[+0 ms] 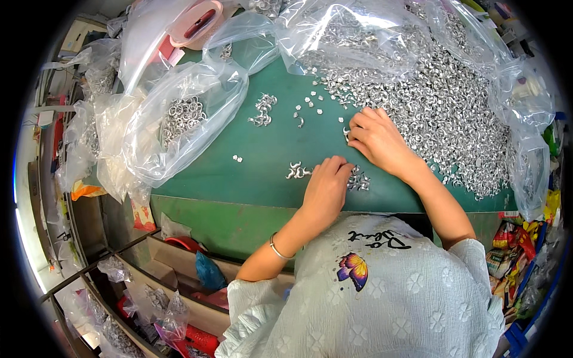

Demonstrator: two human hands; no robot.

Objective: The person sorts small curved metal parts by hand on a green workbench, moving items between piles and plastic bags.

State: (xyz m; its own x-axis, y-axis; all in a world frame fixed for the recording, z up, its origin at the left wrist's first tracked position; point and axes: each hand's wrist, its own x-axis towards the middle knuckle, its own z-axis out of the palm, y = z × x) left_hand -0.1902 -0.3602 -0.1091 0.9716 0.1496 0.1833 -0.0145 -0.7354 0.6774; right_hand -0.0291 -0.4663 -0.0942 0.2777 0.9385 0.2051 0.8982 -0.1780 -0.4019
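My left hand (326, 186) is low over the green table near its front edge, fingers curled down and closed. What they hold, if anything, is hidden. Small curved silver metal pieces (296, 171) lie to its left, and another little cluster (358, 179) sits just to its right. At the near left border of the large heap of silver metal pieces (453, 113), my right hand (379, 140) has its fingers bent together. A curved silver metal piece (346, 132) shows at these fingertips. Tiny silver bits (341, 120) lie just beyond that hand.
Clear plastic sheeting (358, 36) covers the heap's far part. At left, a plastic bag (221, 113) holds silver rings (184, 116). A small pile of metal pieces (262, 108) lies mid-table. A pink basket (197, 24) stands far left; an open drawer (161, 256) is below the table edge.
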